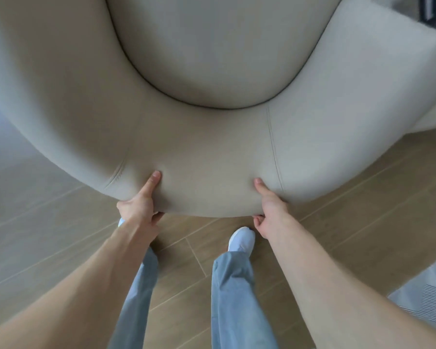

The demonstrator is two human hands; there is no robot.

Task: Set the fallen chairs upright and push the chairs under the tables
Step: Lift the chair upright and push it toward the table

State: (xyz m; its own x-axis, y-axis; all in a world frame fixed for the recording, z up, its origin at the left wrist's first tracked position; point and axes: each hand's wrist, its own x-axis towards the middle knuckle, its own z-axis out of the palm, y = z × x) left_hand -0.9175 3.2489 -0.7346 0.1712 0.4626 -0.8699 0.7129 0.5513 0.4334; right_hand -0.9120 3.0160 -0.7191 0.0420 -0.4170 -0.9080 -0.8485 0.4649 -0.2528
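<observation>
Chair [212, 71]: upholstered, pale beige, curved back wrapped around a round seat cushion; fills the upper part of the view, right in front of the person, standing over the wooden floor [363, 197].
Posture of chair: seat facing up toward the camera, so judged upright already; legs hidden below, cannot confirm all rest on the floor.
Left hand [141, 201]: clamped on the near rim of the chair back, thumb pressed flat on top of the fabric, fingers curled underneath the edge.
Right hand [269, 205]: clamped on the same rim a little to the right, thumb on top beside a stitched seam, fingers tucked under.
Feet: one white shoe [242, 240] on the floor just below the chair back, between the two arms; the other mostly hidden behind the left wrist.
Table: none in view; what lies beyond the chair is cut off or blurred.
Rug [428, 293]: pale corner at the lower right, well apart from the chair.
Done so far: righting of this chair, by the look of it.
Left to do: pushing it forward under a table, judged not yet finished since no tabletop shows over the seat; other chairs cannot be seen.
</observation>
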